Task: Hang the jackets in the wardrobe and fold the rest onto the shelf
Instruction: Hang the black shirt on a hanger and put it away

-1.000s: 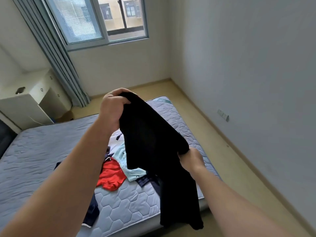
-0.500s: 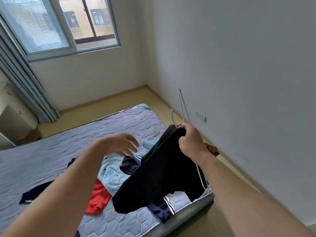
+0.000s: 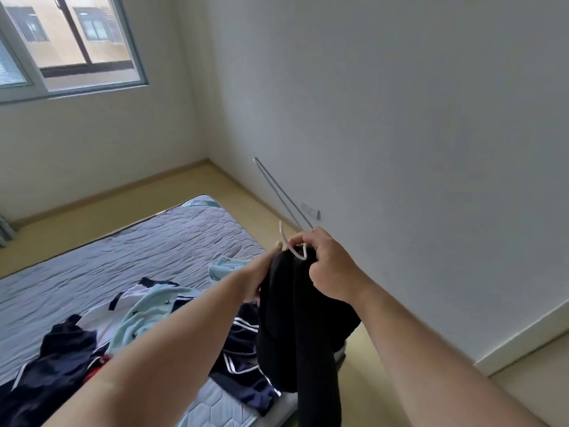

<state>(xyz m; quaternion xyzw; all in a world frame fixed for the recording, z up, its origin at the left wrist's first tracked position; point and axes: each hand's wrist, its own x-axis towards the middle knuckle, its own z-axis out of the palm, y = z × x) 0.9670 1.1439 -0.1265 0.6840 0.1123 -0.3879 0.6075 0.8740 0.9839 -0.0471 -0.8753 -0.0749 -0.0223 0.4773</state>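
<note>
Hands: two, left hand [image 3: 256, 279] and right hand [image 3: 332, 269].
Black cloth garment [image 3: 295, 334]: one.
Thin white hanger [image 3: 300, 256]: one.
Grey quilted mattress [image 3: 138, 241]: one.
Clothes lying on it:
- navy piece with white stripes [image 3: 243, 349], one
- plain dark navy piece [image 3: 61, 343], one
- white piece with dark trim [image 3: 98, 315], one
- red piece [image 3: 98, 365], one
- light-blue cloth [image 3: 147, 312], two patches; one garment or two cannot be told

Window [image 3: 77, 41]: one.
White wall socket [image 3: 311, 210]: one.

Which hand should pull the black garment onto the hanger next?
Left, probably. The right hand grips the white hanger and the top of the black garment, bearing the load. The left hand sits at the fabric's edge beside the hook, placed to tug it over.
</note>
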